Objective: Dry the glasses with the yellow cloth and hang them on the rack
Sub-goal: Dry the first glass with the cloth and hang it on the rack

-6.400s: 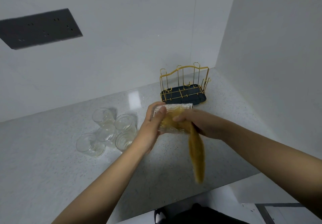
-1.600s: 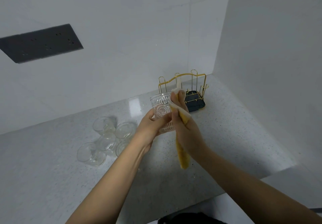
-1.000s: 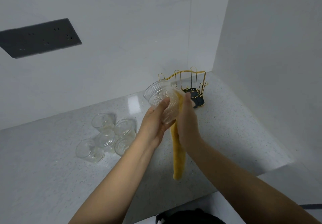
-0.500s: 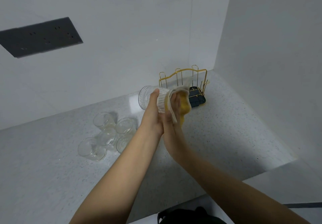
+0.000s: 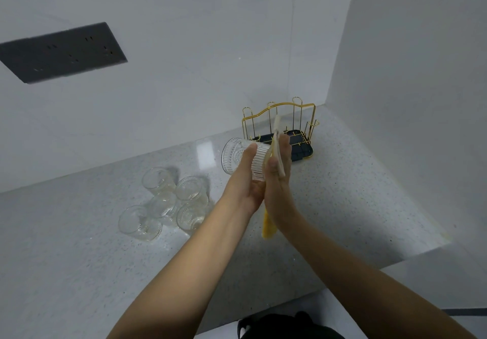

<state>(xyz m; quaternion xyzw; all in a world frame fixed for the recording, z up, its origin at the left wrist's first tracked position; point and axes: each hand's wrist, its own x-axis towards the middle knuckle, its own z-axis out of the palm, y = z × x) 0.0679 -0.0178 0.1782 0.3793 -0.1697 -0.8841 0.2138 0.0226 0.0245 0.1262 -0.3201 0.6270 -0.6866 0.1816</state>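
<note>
**Ribbed glass held sideways against the yellow cloth**

Glass with a ribbed wall (image 5: 246,161) lies on its side in the air above the counter (image 5: 342,193), one end pointing left toward the wall. The left hand (image 5: 245,180) cups it from below, thumb curled over the ribbed side. The right hand (image 5: 279,178) stands edge-on beside it, fingers nearly straight, pressing the yellow cloth (image 5: 276,154) flat against the glass's right-hand end. One corner of the cloth sticks up past the fingertips; its tail hangs down below the wrist.

Just behind the hands sits the rack (image 5: 284,128), gold wire on a dark tray, near the corner of the walls, with no glass on its prongs. Five more glasses (image 5: 168,201) stand clustered on the counter to the left, well apart from the rack. A dark socket panel (image 5: 60,51) is set in the wall above them.
</note>
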